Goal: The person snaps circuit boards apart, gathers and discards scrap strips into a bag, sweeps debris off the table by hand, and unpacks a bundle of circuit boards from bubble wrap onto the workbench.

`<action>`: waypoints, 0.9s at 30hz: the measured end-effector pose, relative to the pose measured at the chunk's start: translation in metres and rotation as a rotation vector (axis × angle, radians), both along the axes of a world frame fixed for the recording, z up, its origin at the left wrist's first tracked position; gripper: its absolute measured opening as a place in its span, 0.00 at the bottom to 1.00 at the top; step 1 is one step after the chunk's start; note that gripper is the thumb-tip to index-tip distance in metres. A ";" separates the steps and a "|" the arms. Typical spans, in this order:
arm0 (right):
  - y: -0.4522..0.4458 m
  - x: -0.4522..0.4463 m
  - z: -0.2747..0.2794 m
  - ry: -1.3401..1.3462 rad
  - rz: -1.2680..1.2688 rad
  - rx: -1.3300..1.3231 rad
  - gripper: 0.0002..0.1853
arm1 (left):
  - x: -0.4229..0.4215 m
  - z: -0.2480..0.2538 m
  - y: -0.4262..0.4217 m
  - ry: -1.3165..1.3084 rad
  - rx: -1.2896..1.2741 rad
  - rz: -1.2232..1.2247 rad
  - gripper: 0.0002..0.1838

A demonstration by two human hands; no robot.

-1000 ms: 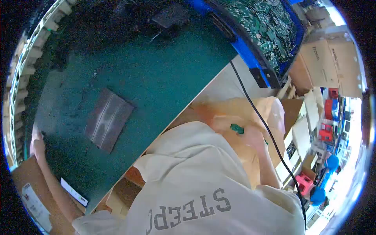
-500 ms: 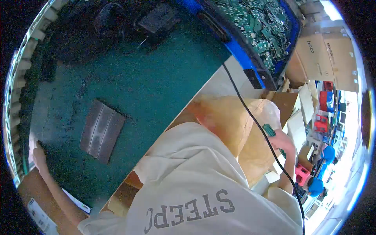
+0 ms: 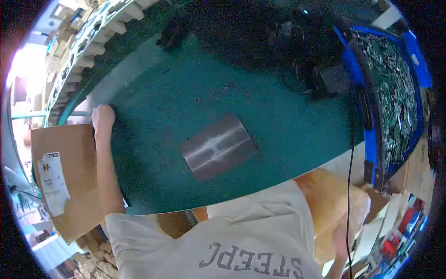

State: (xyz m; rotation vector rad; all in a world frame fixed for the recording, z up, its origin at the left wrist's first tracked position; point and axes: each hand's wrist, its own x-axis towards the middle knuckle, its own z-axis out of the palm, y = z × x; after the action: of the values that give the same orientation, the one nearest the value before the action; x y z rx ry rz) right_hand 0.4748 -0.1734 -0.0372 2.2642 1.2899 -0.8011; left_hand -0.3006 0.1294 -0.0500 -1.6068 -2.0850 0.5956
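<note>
The landmark is the flat brown rectangular sheet (image 3: pixel 218 148) with pale streaks, lying on the long green table (image 3: pixel 283 135).

Far to the left of the sheet, the room is brightly lit behind stacked brown cartons (image 3: pixel 55 46). Nearer the person, still left of the sheet, a large brown cardboard box (image 3: pixel 81 172) with a white printed label (image 3: pixel 55 183) stands beside the table. A row of pale, blocky pieces (image 3: pixel 86 56) curves along beyond the sheet, to its far left. The left hand (image 3: pixel 103 122) is at the table's left edge, left of the sheet and well apart from it, with its fingers curled together in a loose fist.

Dark specks (image 3: pixel 226 86) are scattered on the green surface just beyond the sheet. Farther back and to its right, black equipment (image 3: pixel 290 39) merges into shadow, its details too dark to tell.

Right of the sheet and nearer the person is a yellowish-tan bulky sack (image 3: pixel 332 200). The right hand (image 3: pixel 344 239) is blurred beside it; whether its fingers are apart or together, or hold anything, I cannot tell. A thin black cable (image 3: pixel 349 195) hangs past the hand. Farther right, a blue bin (image 3: pixel 370 144) holds green circuit boards (image 3: pixel 395 93); red and blue objects (image 3: pixel 403 228) fill the room's lower right.
</note>
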 end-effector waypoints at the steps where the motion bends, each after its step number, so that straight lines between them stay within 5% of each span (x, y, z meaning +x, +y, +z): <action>1: 0.002 -0.032 0.016 0.019 0.245 -0.185 0.17 | -0.007 -0.016 0.006 -0.154 -0.031 0.058 0.13; 2: 0.003 -0.065 0.033 0.032 0.483 -0.370 0.15 | -0.015 -0.029 0.011 -0.195 0.049 0.113 0.13; 4: 0.034 -0.114 0.068 0.233 0.388 -0.570 0.20 | -0.018 -0.044 0.021 -0.235 0.141 0.158 0.12; 6: 0.081 -0.144 0.079 0.546 0.382 -0.393 0.20 | -0.017 -0.047 0.029 -0.214 0.143 0.115 0.12; 8: 0.123 -0.184 0.075 0.605 0.761 0.375 0.07 | -0.012 -0.048 0.029 -0.181 0.143 0.088 0.11; 10: 0.172 -0.227 0.068 0.808 0.486 0.576 0.08 | 0.024 -0.021 0.028 -0.278 0.189 0.190 0.13; 13: 0.236 -0.275 0.063 1.027 0.537 0.768 0.09 | 0.015 -0.029 0.036 -0.337 0.047 0.160 0.16; 14: 0.255 -0.287 0.064 1.056 0.556 0.721 0.09 | 0.021 -0.028 0.035 -0.436 0.179 0.240 0.17; 18: 0.323 -0.338 0.047 1.076 0.710 0.864 0.10 | 0.069 0.010 0.036 -0.651 0.307 0.341 0.19; 21: 0.379 -0.381 0.026 1.073 0.748 0.886 0.11 | 0.073 0.006 0.038 -0.792 0.324 0.198 0.20; 23: 0.413 -0.401 0.012 0.859 0.762 0.917 0.11 | 0.074 0.004 0.040 -1.261 0.508 0.220 0.20; 27: 0.451 -0.413 0.006 0.676 0.855 0.776 0.11 | 0.056 0.015 0.024 -1.141 0.579 0.155 0.20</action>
State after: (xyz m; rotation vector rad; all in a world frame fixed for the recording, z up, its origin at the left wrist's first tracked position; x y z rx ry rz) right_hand 0.0620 0.2780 -0.0311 1.5385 2.9978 -0.8147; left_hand -0.2446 0.1537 -0.0355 -1.5457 -2.7218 -1.0778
